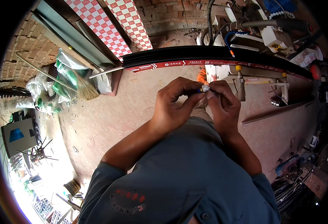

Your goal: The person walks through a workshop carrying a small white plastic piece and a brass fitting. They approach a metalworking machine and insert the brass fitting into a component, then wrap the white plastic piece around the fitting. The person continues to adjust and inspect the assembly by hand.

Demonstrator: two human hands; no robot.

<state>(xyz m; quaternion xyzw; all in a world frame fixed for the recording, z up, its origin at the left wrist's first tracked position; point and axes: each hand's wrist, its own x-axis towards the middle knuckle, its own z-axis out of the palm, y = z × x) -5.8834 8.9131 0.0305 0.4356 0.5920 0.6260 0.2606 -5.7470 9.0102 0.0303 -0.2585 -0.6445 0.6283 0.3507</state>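
Beyond the small white piece (205, 88), a black bar (190, 54) crosswise, a broom (86, 89) leftward.

A small piece (205, 89), whitish and lumpy at its right end, with a narrow blue and brass-yellow part at its left, is held up off the surface, the left hand's (170, 104) fingertips at the left end, the right hand's (225, 106) at the right; its exact shape is probably partly hidden.

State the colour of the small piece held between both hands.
The small piece looks mostly whitish, with blue at its left; head view.
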